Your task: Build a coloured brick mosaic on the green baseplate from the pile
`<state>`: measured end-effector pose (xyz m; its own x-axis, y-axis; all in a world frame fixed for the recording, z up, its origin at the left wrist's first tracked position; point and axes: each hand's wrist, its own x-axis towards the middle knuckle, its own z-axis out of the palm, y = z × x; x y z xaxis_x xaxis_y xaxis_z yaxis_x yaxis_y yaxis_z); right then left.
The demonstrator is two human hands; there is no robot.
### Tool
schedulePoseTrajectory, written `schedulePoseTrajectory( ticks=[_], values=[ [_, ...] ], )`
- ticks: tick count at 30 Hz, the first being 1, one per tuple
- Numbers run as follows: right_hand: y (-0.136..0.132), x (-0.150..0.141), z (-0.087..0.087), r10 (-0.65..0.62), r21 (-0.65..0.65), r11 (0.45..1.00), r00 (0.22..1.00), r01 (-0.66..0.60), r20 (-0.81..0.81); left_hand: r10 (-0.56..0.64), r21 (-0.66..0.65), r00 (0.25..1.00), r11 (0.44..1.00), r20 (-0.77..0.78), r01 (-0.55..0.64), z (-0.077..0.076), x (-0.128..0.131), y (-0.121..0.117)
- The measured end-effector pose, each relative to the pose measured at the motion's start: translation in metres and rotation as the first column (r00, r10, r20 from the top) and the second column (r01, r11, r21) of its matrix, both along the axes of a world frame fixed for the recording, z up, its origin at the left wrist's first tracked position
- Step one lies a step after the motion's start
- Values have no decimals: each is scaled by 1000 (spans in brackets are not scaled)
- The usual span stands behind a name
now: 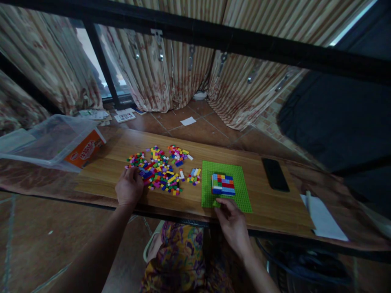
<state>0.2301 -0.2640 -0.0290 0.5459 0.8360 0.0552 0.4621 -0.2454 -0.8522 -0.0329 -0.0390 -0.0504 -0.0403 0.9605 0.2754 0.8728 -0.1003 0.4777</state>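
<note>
My left hand (130, 186) rests at the left edge of a pile of loose toy bricks (161, 173), fingers curled against them. Whatever its fingertips hold is hidden. Low on the green baseplate (241, 179), my right hand (230, 215) pinches a small green brick (216, 203) between thumb and fingers. Just above that hand, a rectangular block of joined bricks (223, 184) sits on the baseplate, with red, blue, yellow and white pieces in its top. A small group of yellow, white and blue bricks (194, 176) lies between the pile and the baseplate.
A black phone (275, 175) lies right of the baseplate on the wooden board (189, 203). White paper (325, 219) with a pen (309, 203) is at the far right. At the left stands a clear plastic bin (58, 140) with an orange label. Curtains hang behind.
</note>
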Motion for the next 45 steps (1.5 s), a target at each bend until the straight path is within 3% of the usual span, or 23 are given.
schedulePoseTrajectory(
  ticks=[6,12,21,27,33,45],
  values=[
    [0,7,-3,-32,-6,999,987,33,156,2,-5,1000,1000,-3,-2,1,0,0],
    [-6,10,-12,50,-81,996,959,-29,279,-12,16,1000,1000,-8,12,-2,-1,1],
    [-7,11,-10,49,-92,996,951,-21,304,-2,5,1000,1000,8,2,-1,0,0],
    [8,21,1,11,-9,1000,924,-8,382,-6,2,1000,1000,11,6,1,0,0],
    [30,40,-5,17,51,997,860,-50,510,0,4,1000,1000,-15,0,-1,-1,1],
    [24,39,-13,-91,113,993,818,32,568,-8,9,1000,1000,-25,8,-4,-2,2]
  ],
)
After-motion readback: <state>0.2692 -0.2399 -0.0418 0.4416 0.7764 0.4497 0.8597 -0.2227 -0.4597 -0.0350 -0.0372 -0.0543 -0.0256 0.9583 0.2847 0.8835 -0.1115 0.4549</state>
